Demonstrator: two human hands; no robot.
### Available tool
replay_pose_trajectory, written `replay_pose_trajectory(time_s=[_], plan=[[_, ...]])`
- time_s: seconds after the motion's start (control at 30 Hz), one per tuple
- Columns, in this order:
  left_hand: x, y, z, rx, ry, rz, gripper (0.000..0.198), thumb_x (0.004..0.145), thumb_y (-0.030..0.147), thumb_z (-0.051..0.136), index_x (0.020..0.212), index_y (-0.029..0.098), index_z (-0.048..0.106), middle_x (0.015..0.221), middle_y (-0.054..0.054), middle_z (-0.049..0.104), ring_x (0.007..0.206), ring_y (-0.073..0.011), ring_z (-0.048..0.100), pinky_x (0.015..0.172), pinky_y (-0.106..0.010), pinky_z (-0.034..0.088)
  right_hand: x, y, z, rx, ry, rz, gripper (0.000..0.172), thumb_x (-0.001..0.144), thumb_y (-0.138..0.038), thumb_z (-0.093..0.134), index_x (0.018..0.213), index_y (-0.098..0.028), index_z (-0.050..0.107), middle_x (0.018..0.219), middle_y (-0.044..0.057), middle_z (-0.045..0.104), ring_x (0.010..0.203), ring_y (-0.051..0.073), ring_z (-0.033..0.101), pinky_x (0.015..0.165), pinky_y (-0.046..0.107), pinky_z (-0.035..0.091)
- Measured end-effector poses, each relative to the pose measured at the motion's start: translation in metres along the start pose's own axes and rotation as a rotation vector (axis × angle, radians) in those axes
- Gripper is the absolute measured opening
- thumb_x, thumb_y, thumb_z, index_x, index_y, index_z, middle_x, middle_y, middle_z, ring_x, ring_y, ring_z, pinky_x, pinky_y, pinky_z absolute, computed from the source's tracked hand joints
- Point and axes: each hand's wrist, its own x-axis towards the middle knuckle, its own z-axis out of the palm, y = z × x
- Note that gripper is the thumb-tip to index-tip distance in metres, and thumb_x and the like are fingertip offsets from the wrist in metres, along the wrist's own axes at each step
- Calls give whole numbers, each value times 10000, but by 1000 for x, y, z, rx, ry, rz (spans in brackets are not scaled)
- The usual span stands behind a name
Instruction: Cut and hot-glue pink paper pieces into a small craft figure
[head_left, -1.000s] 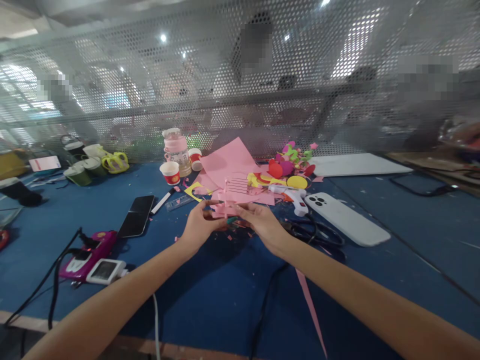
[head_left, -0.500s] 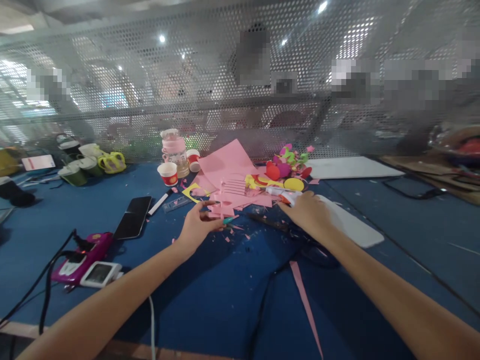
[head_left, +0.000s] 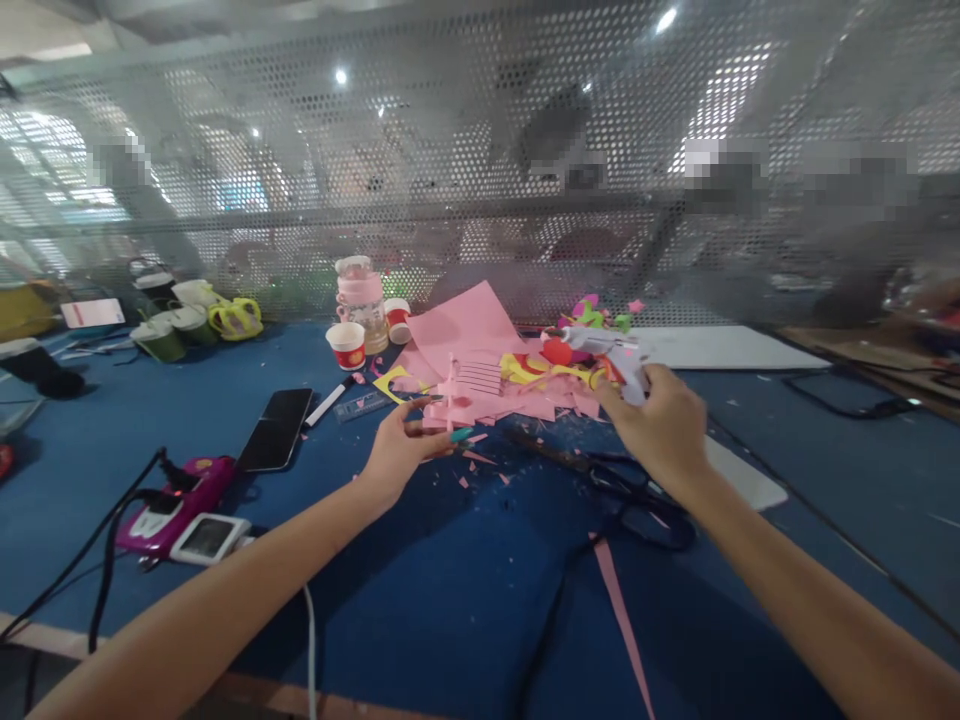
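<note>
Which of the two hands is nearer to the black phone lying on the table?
Left. The left hand is to the right of the black phone, apart from it, holding a pink piece; the right hand is much farther right, holding the glue gun.

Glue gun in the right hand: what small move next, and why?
I'd probably ease the glue gun left and down toward the pink paper piece: the right hand grips the gun, whose nozzle is apart from that piece, while the left hand holds it.
</note>
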Motion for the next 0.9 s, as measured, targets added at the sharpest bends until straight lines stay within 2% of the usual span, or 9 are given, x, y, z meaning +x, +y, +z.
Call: replay_pose_trajectory(time_s=[0.1,0.2,0.37,0.57,0.67,0.8,0.9], plan=[[0,0,0,-34,8,9,521,540,72,744,997,130,502,583,7,652,555,-139,651,591,-253,543,-15,-15,-6,156,9,-19,382,626,-474,476,871,-182,491,643,55,566,606,237,553,611,356,416],[1,-1,0,-74,28,0,504,537,56,740,975,136,503,576,10,653,555,-147,653,606,-272,549,-31,-29,-9,214,7,-71,369,634,-451,516,903,-202,477,619,20,551,530,197,529,567,319,402],[1,-1,1,-60,28,16,534,554,49,715,1031,125,489,598,-12,662,575,-159,656,626,-288,546,-38,-34,-7,190,-26,-168,329,673,-472,519,868,-209,483,731,50,595,572,194,546,565,307,398],[-2,2,0,143,95,154,573,539,82,721,1062,134,494,575,25,633,582,-131,632,591,-243,527,-43,-26,5,89,123,-274,300,714,-432,515,862,-173,492,799,106,600,665,225,578,583,318,419],[-3,2,-1,191,95,200,599,549,105,713,1102,135,484,595,22,634,604,-135,632,593,-237,517,-53,-27,7,73,151,-319,285,723,-436,520,848,-182,490,784,106,595,685,224,584,567,304,421],[-3,0,-1,241,102,226,654,525,128,730,1130,127,481,604,14,631,615,-152,632,565,-231,501,-62,-30,4,36,132,-339,252,722,-433,526,786,-193,482,718,92,585,630,214,580,521,291,401],[-2,-1,-2,212,95,216,641,533,126,722,1128,131,484,641,3,642,635,-150,633,574,-232,502,-54,-30,2,30,119,-277,246,723,-435,510,770,-196,475,711,95,590,616,223,575,534,305,398]])
